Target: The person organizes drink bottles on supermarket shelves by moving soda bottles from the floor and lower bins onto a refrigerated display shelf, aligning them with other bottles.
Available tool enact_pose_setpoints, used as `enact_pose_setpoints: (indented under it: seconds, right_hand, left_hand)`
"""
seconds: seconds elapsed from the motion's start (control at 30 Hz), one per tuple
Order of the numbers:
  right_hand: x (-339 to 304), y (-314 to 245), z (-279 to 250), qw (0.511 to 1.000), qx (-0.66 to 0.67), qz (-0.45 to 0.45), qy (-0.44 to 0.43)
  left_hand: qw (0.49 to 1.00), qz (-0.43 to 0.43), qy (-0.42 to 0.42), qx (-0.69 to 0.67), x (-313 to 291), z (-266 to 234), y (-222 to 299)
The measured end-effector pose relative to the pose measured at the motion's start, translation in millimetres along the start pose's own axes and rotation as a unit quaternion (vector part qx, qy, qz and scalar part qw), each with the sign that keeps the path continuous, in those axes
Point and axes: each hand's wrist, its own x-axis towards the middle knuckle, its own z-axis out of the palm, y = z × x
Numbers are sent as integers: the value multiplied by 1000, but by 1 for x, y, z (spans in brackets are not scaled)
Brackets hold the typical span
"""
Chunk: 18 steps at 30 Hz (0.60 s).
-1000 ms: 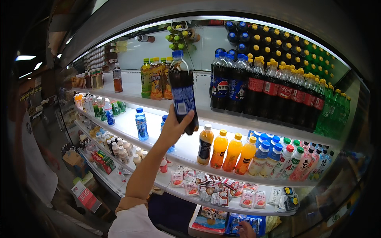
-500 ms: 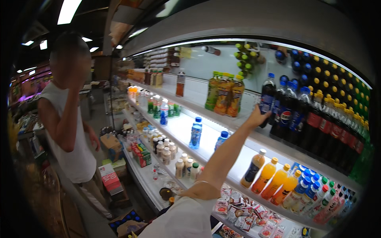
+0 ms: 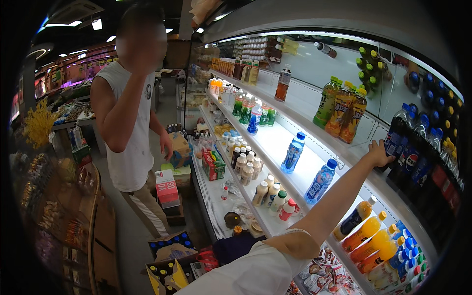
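Note:
My left hand (image 3: 380, 154) reaches out to the right, over the upper cooler shelf. It is at the lower left side of a dark cola bottle (image 3: 395, 132) with a blue cap. The fingers are spread and bent beside the bottle, and the thumb points across its front; they do not wrap round it. That bottle stands at the left end of a dense row of dark bottles (image 3: 412, 160). Left of the hand, on the same shelf, is a group of orange-labelled drink bottles (image 3: 345, 113) with a green bottle (image 3: 326, 101). My right hand is out of view.
Below my arm stand blue-labelled bottles (image 3: 320, 182) and orange juice bottles (image 3: 364, 232). A person (image 3: 129, 123) stands at the left, one hand raised. Open boxes of bottles (image 3: 167, 275) and a red-white carton (image 3: 167, 189) are on the floor. Wooden shelving (image 3: 101, 231) lines the left.
The view has swung left, so the cooler sits further right. My left hand has loosened from the blue-capped cola bottle, which now stands closer against the row.

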Motion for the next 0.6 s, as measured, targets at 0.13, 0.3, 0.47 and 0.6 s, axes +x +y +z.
enact_pose_setpoints:
  seconds: [0.13,0.3,0.47,0.6]
  right_hand:
    - [-1,17,-14,1000,17,-8,8]
    - [-14,-17,-6,999,-34,1,0]
    - [-47,-49,0,999,32,9,33]
    - [-62,-69,5,998,14,14,52]
  left_hand:
    - [999,25,35,-25,7,5,-3]
    - [992,79,81,-52,-26,-46,-2]
    - [997,47,54,-12,-25,-32,7]
    - [986,125,99,41,-42,-28,15]
